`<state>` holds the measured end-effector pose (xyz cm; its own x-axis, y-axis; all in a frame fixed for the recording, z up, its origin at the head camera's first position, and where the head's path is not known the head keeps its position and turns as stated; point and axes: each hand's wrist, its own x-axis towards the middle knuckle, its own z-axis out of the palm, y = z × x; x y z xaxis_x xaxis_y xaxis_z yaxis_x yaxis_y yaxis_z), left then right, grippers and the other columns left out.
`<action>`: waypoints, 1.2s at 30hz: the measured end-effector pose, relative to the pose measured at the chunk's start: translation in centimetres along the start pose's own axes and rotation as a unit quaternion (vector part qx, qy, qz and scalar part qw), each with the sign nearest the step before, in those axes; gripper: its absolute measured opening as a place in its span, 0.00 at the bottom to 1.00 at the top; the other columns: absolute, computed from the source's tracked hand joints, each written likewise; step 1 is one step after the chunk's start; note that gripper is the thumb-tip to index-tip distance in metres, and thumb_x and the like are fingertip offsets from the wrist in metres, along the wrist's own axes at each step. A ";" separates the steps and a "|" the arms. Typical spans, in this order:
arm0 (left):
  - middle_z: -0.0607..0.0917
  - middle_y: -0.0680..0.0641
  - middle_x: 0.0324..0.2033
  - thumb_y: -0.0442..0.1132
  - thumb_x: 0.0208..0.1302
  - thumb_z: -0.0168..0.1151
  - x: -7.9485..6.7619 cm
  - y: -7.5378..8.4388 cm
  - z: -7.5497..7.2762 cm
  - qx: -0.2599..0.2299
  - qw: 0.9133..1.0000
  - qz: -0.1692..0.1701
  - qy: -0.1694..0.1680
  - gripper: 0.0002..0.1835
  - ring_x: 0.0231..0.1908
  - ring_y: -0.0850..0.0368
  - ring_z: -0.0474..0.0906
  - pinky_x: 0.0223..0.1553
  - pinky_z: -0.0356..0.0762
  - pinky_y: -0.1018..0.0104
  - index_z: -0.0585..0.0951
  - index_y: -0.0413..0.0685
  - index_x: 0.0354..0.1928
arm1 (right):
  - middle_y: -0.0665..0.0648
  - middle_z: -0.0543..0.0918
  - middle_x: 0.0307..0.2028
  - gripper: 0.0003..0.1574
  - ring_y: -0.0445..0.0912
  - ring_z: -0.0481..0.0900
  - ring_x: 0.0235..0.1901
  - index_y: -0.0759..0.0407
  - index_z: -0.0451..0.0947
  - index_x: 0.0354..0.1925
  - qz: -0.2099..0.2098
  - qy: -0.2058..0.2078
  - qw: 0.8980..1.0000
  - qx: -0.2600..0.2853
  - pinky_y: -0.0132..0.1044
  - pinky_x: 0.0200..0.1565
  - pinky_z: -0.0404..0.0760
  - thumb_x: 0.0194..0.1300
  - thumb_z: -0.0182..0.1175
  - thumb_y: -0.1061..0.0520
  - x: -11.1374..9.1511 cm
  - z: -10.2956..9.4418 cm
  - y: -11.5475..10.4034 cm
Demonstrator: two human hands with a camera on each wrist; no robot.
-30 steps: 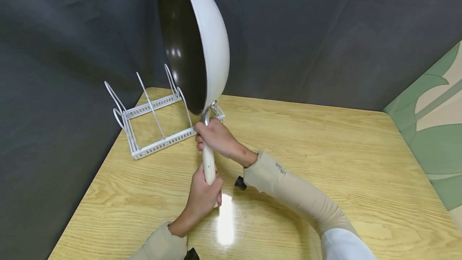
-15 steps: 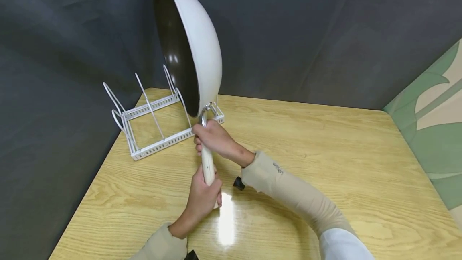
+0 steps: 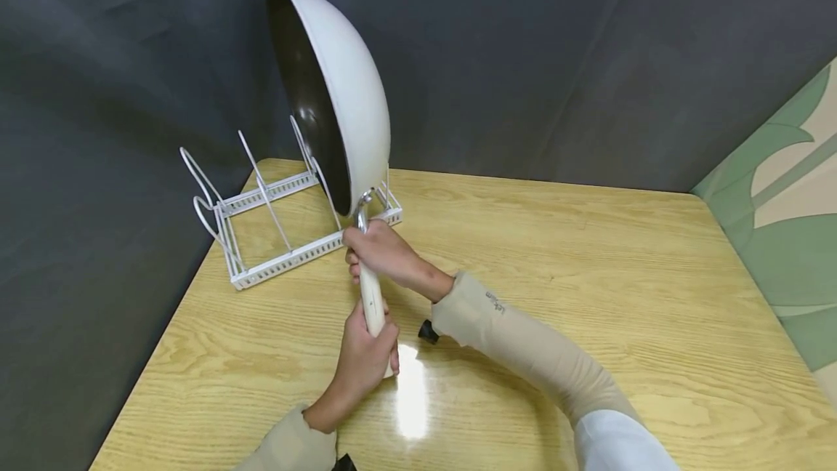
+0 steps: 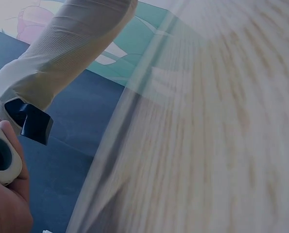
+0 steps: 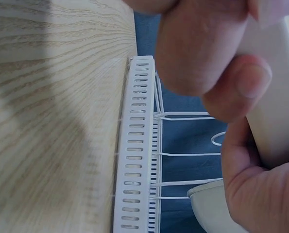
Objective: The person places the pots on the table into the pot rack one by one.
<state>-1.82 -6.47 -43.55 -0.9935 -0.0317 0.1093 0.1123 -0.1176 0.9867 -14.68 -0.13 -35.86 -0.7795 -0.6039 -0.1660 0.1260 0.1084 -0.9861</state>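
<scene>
A large wok (image 3: 358, 86), white outside and dark inside, stands on edge with its hollow facing left. Its lower rim overlaps the right part of a white wire rack (image 3: 290, 259) in the head view. My right hand (image 3: 387, 253) grips the upper part of the cream handle (image 3: 371, 296), just below its metal neck. Lower down, my left hand (image 3: 362, 351) wraps round the handle's end. The handle's end with its hole (image 4: 14, 167) pokes out of that hand in the left wrist view. From the right wrist, the wok's white side (image 5: 212, 208) shows beside the rack's wire dividers.
The rack sits at the back left of a wooden table (image 3: 556, 275), with several upright wire loops. A dark cloth (image 3: 523, 78) hangs behind the table and along its left side. A green patterned panel (image 3: 791, 238) stands at the right edge.
The wok has come down and shifted a little left over the rack, its top tilting further left. Both hands keep their hold on the handle, the right one drifting slightly left.
</scene>
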 end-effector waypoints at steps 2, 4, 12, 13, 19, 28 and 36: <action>0.72 0.49 0.14 0.19 0.61 0.47 0.0 -0.1 0.1 -0.001 1.000 -0.002 0.002 0.08 0.07 0.60 0.71 0.06 0.73 0.58 0.66 0.29 0.43 | 0.54 0.74 0.18 0.17 0.44 0.75 0.16 0.59 0.70 0.23 0.003 0.003 1.000 0.002 0.39 0.26 0.85 0.70 0.48 0.58 0.1 0.0 0.2; 0.72 0.49 0.13 0.20 0.61 0.47 -0.1 -0.2 0.2 -0.001 1.000 -0.003 0.005 0.08 0.07 0.60 0.71 0.06 0.73 0.58 0.66 0.29 0.43 | 0.54 0.74 0.18 0.17 0.44 0.75 0.16 0.59 0.70 0.23 0.004 0.004 1.000 0.002 0.38 0.26 0.84 0.70 0.49 0.58 0.1 0.0 0.3; 0.73 0.48 0.14 0.20 0.62 0.48 -0.3 -0.3 0.0 0.002 1.000 -0.011 0.013 0.09 0.08 0.60 0.72 0.07 0.74 0.58 0.66 0.27 0.45 | 0.54 0.74 0.18 0.17 0.44 0.75 0.16 0.58 0.70 0.22 0.015 0.001 1.000 -0.004 0.48 0.30 0.87 0.69 0.48 0.58 0.3 0.4 0.6; 0.73 0.48 0.14 0.20 0.62 0.48 -0.4 -0.3 -0.1 0.002 1.000 -0.013 0.013 0.09 0.08 0.60 0.72 0.07 0.74 0.58 0.66 0.27 0.45 | 0.54 0.74 0.18 0.17 0.44 0.75 0.16 0.58 0.70 0.22 0.017 -0.001 1.000 -0.005 0.49 0.31 0.87 0.69 0.48 0.58 0.3 0.5 0.6; 0.73 0.48 0.14 0.20 0.62 0.48 -0.3 -0.2 -0.1 0.006 1.000 -0.020 0.015 0.10 0.08 0.59 0.72 0.07 0.74 0.58 0.66 0.29 0.45 | 0.54 0.74 0.18 0.18 0.45 0.75 0.16 0.58 0.70 0.21 0.010 -0.006 1.000 -0.006 0.46 0.28 0.86 0.69 0.47 0.58 0.3 0.4 0.6; 0.73 0.47 0.14 0.20 0.60 0.48 -0.4 -0.4 -0.3 0.017 0.999 -0.038 0.021 0.11 0.08 0.58 0.72 0.07 0.74 0.59 0.65 0.30 0.44 | 0.53 0.72 0.17 0.18 0.44 0.74 0.16 0.58 0.69 0.21 0.018 -0.012 1.000 0.007 0.40 0.25 0.84 0.69 0.46 0.59 0.4 0.6 0.8; 0.73 0.46 0.14 0.21 0.62 0.48 -0.8 -0.5 0.0 0.016 0.998 -0.054 0.021 0.10 0.08 0.58 0.72 0.08 0.74 0.59 0.65 0.30 0.45 | 0.53 0.72 0.17 0.18 0.44 0.74 0.16 0.58 0.68 0.21 0.025 -0.014 1.000 0.000 0.37 0.25 0.83 0.69 0.46 0.59 0.2 0.7 1.3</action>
<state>-1.09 -6.44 -44.10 -0.9981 -0.0613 -0.0022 0.0034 -0.0900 0.9959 -14.28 -0.68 -37.24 -0.7544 -0.6203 -0.2145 0.1634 0.1390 -0.9767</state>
